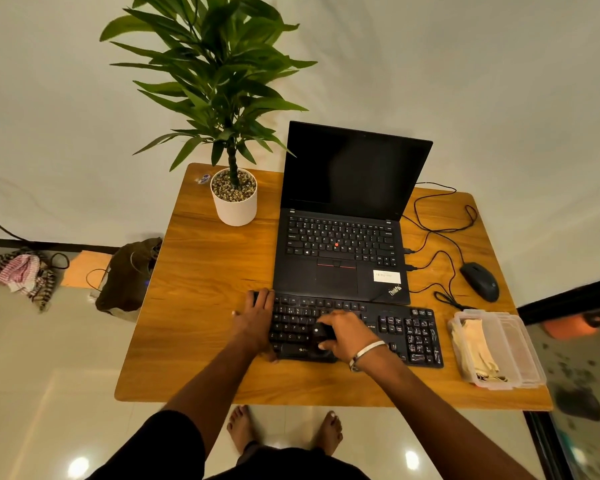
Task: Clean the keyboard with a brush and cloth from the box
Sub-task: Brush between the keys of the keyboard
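Observation:
A black keyboard (395, 327) lies near the front edge of the wooden table (201, 271). My left hand (255, 320) rests flat on the keyboard's left end, fingers straight. My right hand (343, 336) grips a small black brush (323, 332) over the middle keys, its bristle end hidden under the hand. A clear plastic box (520, 344) stands to the right of the keyboard, with a pale yellow cloth (475, 348) lying inside it.
An open black laptop (347, 216) sits right behind the keyboard. A potted plant (234, 199) stands at the back left. A black mouse (480, 280) and looping cables (437, 230) lie at the right. A bag (129, 275) leans by the table's left edge.

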